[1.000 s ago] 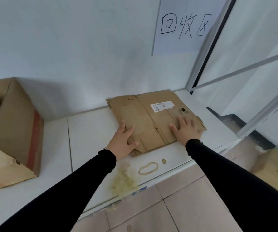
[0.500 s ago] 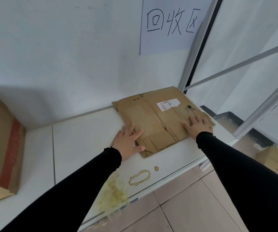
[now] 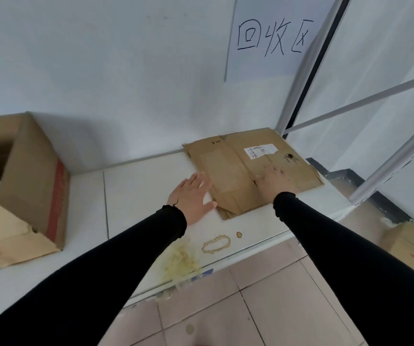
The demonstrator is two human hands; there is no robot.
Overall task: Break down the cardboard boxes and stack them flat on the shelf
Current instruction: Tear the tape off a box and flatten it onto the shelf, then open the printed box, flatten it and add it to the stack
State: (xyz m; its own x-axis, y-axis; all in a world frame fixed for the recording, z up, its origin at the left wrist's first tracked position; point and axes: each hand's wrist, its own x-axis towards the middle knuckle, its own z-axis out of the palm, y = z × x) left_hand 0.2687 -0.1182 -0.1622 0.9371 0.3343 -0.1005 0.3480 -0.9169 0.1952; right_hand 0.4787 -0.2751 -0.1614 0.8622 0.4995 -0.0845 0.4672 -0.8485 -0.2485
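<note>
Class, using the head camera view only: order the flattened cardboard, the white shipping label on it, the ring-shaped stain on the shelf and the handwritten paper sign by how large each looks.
1. Flattened cardboard and paper sign: too alike to rank, and the sign is cut off
2. Ring-shaped stain
3. Shipping label

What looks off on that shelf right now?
The shelf is stained near its front edge: a brown ring stain and a yellowish smear. The flattened cardboard lies slightly askew to the wall.
</note>
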